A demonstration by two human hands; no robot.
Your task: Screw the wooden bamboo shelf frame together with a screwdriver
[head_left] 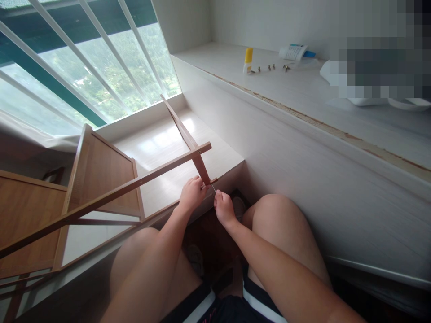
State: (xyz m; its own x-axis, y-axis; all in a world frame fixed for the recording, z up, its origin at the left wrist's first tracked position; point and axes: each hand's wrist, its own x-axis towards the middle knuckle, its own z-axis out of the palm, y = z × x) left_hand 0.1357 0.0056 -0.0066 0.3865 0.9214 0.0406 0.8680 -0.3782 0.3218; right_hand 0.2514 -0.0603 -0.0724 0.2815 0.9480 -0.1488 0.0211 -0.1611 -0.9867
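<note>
My left hand (193,194) is closed around the near end of a brown wooden bar (183,130), its fingertips at the bar's tip. My right hand (224,207) grips a thin metal rod-like tool (213,188), which points up at that same bar end. Whether the tool is a screwdriver or a hex key I cannot tell, as the fist hides its rear part. A small wooden piece (214,181) sticks out at the bar's tip, close to both hands. Across the bar runs a long wooden rail (134,185), meeting it just beyond my fingers.
Wooden panels (104,172) stand at the left on a pale ledge (161,134) below a barred window. On the right-hand shelf (303,96), which has a chipped edge, are a yellow-capped glue stick (248,60), several screws (269,67) and a white bottle (293,52). My knees flank the hands.
</note>
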